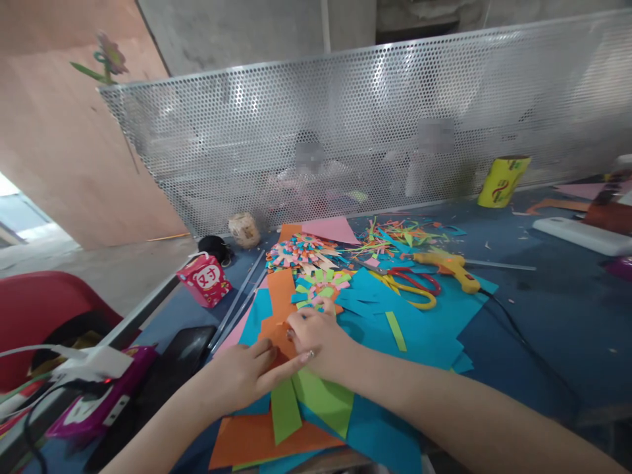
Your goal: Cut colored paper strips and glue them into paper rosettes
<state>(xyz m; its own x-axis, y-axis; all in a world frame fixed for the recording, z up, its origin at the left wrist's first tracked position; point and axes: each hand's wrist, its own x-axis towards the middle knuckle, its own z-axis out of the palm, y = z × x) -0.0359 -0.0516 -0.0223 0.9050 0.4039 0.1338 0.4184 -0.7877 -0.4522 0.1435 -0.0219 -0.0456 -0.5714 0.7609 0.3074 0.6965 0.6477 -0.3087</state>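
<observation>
The left hand (244, 372) lies loosely open on orange paper (270, 328). The right hand (320, 336), curled, touches it too — gripping or not, I cannot tell. A glue gun (463, 273) lies farther right.

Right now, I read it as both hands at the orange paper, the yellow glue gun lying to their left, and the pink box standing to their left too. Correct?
Not quite: the yellow glue gun lies to the right of the hands, as the head view shows. The left hand and right hand are at the orange paper, with the pink box to their left.
</observation>
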